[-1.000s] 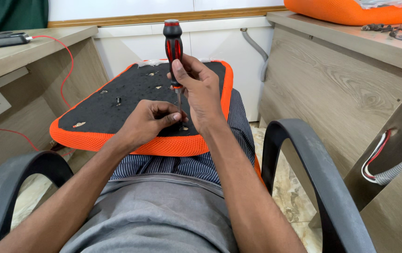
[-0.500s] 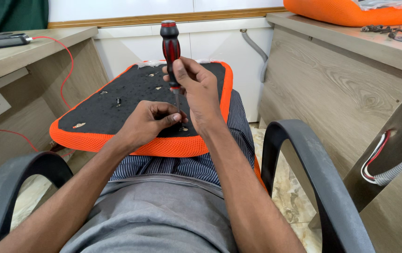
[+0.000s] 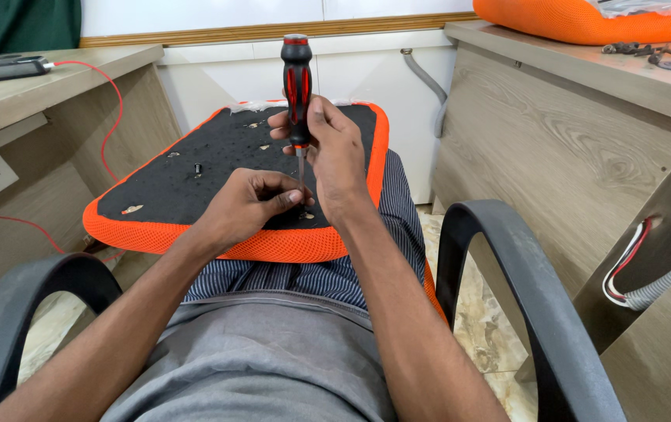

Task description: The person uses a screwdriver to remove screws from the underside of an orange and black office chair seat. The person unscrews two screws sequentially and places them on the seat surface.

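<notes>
— Two black chair armrests (image 3: 507,258) curved up nearest the camera, didn't they, one on each side of the lap?

— They did. Between them lay the orange seat cushion (image 3: 273,242), upside down on the knees, its black underside facing up. A wooden desk (image 3: 570,133) stood close on the right, another on the left with a red cable (image 3: 109,101) trailing down.

— And the hands?

— The left hand (image 3: 246,205) was pinched shut near the tip of the screwdriver (image 3: 297,86), its fingers hiding where the shaft met the fabric. The right hand (image 3: 335,152) was closed around the lower handle.

— Which way did the tool point?

— Tip down into the cushion's near right part, handle up, its long axis nearly upright.

— Any change from half a second earlier?

— The handle had swung slightly rightward and stood straighter; the right fingers had shifted round it. The left hand had not moved.

— Farther back?

— Small bits dotted the black underside, then a white cabinet (image 3: 218,70).
</notes>
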